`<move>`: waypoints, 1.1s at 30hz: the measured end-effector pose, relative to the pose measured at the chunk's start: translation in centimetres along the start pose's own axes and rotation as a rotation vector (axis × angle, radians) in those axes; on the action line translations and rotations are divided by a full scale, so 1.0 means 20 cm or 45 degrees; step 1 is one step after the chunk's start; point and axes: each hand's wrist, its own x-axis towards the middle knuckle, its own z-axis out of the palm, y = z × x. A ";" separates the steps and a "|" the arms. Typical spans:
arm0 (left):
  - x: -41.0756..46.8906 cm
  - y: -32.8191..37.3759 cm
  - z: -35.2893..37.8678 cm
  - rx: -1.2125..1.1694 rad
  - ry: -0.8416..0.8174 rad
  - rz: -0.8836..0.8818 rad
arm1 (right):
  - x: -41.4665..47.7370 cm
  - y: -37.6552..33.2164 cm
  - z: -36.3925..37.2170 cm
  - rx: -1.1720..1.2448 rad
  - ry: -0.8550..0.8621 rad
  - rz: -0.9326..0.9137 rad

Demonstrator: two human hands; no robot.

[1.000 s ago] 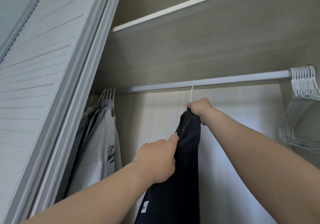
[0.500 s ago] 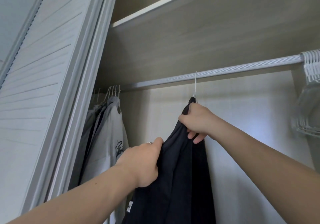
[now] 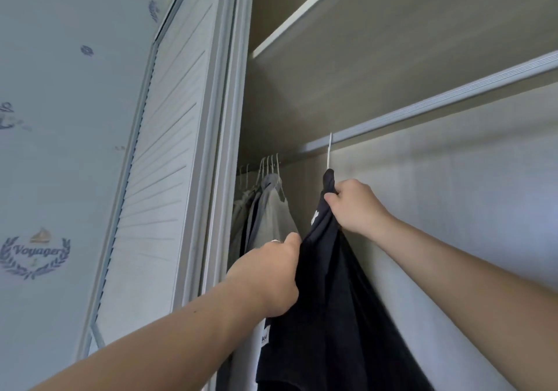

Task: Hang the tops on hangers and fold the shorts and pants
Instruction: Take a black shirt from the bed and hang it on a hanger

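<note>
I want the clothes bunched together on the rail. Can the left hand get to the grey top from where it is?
Probably yes. The left hand grips the black top by its edge, close by the grey top, and nothing shows between them. It would need to let go first.

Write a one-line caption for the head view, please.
Left hand and right hand grip a dark top whose white hanger hooks over the closet rail.

matt black cloth top [image 3: 338,300], ribbed metal rail [image 3: 422,112]
</note>
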 end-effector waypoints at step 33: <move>-0.26 -0.20 -0.16 0.833 0.511 0.195 | -0.07 -0.09 0.39 0.006 0.179 -0.492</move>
